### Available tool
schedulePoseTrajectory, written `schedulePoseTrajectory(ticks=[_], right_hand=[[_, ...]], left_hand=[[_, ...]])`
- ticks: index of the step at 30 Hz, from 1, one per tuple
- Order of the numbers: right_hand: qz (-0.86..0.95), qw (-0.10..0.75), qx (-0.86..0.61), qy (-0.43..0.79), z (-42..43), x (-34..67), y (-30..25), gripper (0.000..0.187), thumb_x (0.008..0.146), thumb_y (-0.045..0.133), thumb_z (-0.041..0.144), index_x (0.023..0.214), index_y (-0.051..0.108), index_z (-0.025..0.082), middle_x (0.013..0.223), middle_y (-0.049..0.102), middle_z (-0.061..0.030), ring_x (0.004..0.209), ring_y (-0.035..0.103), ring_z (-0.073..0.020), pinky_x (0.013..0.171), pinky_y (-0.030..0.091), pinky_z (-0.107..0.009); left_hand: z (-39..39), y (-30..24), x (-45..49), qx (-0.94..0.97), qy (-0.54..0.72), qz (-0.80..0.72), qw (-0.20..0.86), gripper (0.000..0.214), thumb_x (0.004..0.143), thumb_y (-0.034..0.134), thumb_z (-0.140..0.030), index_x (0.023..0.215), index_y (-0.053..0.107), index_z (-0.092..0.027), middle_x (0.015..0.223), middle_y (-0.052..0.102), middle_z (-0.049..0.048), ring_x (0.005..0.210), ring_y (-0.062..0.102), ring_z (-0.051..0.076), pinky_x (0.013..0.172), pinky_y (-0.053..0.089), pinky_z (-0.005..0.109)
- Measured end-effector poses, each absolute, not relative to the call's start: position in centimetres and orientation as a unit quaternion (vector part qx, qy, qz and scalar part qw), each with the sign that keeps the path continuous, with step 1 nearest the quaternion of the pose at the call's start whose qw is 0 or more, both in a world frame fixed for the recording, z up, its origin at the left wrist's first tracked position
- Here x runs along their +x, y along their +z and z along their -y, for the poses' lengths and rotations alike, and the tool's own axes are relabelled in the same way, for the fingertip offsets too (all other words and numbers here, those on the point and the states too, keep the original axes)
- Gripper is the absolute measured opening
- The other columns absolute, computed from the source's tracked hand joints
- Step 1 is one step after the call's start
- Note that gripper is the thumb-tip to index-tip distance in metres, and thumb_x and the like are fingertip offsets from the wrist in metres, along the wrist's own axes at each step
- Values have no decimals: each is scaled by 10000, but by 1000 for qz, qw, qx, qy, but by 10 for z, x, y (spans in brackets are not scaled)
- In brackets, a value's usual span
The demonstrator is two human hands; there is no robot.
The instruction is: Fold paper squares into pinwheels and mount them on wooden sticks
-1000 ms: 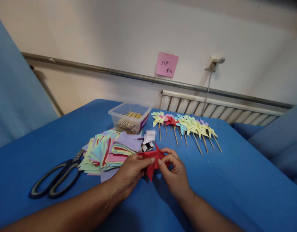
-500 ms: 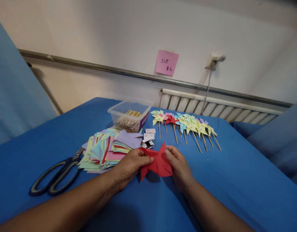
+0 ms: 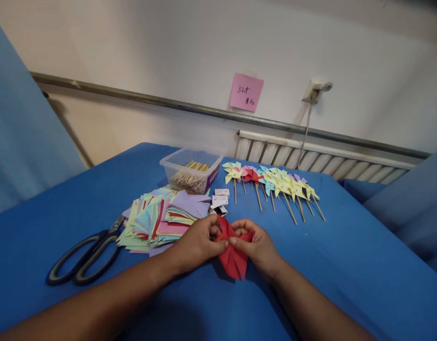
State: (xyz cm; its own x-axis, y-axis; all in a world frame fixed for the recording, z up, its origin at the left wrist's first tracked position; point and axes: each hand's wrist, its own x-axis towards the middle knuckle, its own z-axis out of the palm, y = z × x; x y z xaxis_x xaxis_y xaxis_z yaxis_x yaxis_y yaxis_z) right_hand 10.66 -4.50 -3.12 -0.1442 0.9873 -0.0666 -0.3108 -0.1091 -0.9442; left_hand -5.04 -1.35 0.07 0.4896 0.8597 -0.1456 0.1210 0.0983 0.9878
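Note:
A red sheet of paper (image 3: 233,261), cut in from its corners, is held up between my two hands above the blue cloth. My left hand (image 3: 201,239) pinches it on the left, thumb near the paper's middle. On the other side my right hand (image 3: 257,248) grips it, its thumb tip almost meeting the left one and pressing a folded-in part near the centre. The lower points hang down toward me. Just left of my left hand lies a messy pile of coloured cut paper (image 3: 158,218). Small white boxes (image 3: 219,201) sit right behind the red paper, one showing dark contents.
Large dark-handled scissors (image 3: 86,255) lie left of the pile. A clear plastic tub (image 3: 168,166) of thin wooden sticks stands behind it. Several finished pinwheels (image 3: 289,187) on sticks lie at the back right. A radiator (image 3: 321,158) and wall rail (image 3: 161,99) are beyond the table.
Both hands have drawn together, bringing their thumbs to the middle of the red paper. Its corners have been folded inward, and it has turned and dropped slightly toward me.

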Motion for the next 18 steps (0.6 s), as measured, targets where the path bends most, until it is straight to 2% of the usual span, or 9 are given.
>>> schedulePoseTrajectory(ticks=[3,8,12,18], right_hand=[[388,572,-417,590,45,101,-30,324,625,763,308,844,564,175,698,611,24,553,563,-92,550,437,-217],[365,640,-424,526,47,95,-29,282,667,729,316,835,540,194,748,622,10,636,592,-125,614,476,-252],[365,649,-440,502,49,95,-28,247,707,694,317,853,535,200,781,619,-3,670,596,-137,640,485,-268],[382,644,-435,500,50,93,-28,244,703,697,318,850,541,203,784,623,-5,683,595,-144,645,485,-272]], left_hand=[[17,0,-48,558,332,-430,628,281,629,714,-225,851,553,-164,641,601,-37,586,560,108,556,418,210],[24,-1,-44,412,332,-386,756,239,694,682,-256,886,598,-142,808,671,50,726,629,160,725,483,294],[29,1,-42,374,339,-347,791,276,714,674,-230,974,639,-145,882,689,80,775,636,173,781,482,319],[30,-2,-39,363,360,-369,776,242,701,685,-233,922,682,-133,867,707,97,797,642,197,772,481,311]])
